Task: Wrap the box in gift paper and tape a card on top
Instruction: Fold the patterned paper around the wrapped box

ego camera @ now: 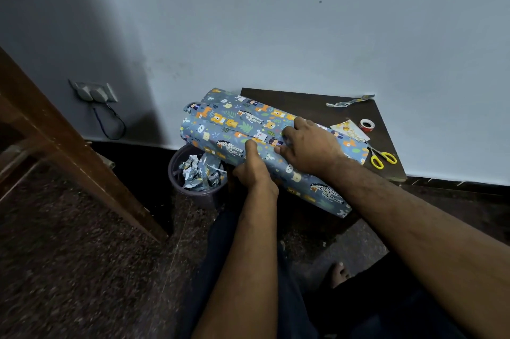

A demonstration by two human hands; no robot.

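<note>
A box wrapped in blue gift paper (240, 123) with animal prints lies across a small dark table (309, 102). The paper's left end stands open in loose rolls past the table's edge. My left hand (255, 170) presses its thumb on the paper's overlapping seam, with the other fingers hidden under the box's near side. My right hand (306, 145) lies flat on top, fingers pressing the seam down. A small card (349, 130) peeks out beside the box. A red tape roll (367, 125) and yellow scissors (383, 158) lie at the table's right.
A purple bin (193, 170) with crumpled paper scraps stands on the floor left of the table. A cut paper strip (349, 101) lies at the table's back. A wooden frame (69, 151) slants at the left. The wall runs close behind.
</note>
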